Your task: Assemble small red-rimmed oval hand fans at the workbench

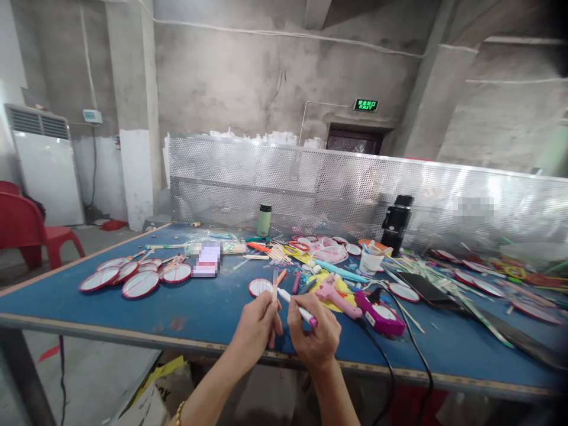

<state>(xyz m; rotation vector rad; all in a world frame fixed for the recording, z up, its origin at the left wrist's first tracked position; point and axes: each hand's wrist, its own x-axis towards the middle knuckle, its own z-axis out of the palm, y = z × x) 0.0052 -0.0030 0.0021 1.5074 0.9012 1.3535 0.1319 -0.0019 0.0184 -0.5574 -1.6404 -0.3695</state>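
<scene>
Biggest thing here is the shiny perforated metal screen (337, 183) running along the back of the long blue-topped work table (133, 310), which is buried in craft bits. Off to the left are a white floor-standing air conditioner (44, 165) and a red plastic chair (26, 228). On the table there's a chunky black cylindrical gadget (396, 223) over by the screen, a pale green bottle with a dark cap (264, 220) near the middle, and a fanned-out bunch of round white discs with red rims (139, 284) on the left side. Closer in, a pink glue gun (335, 294) lies flat, with a magenta corded tool (380, 313) just right of it.

Both hands are out over the near edge, just beside each other. The left hand (256, 331) is curled nearly closed, thumb and fingers pinching a thin pale stick (275, 283) that stands pretty much upright. The right hand (316, 338) is closed too, in a writing-style grip on a white pen-shaped tool with a pink rear end (296, 306). The tool's long axis slants up and to the left, so its tip aims at the lower part of the stick. It's right beside it, but I can't tell if they actually touch, since it's too small to see. The glue gun is on the right hand's side.
</scene>
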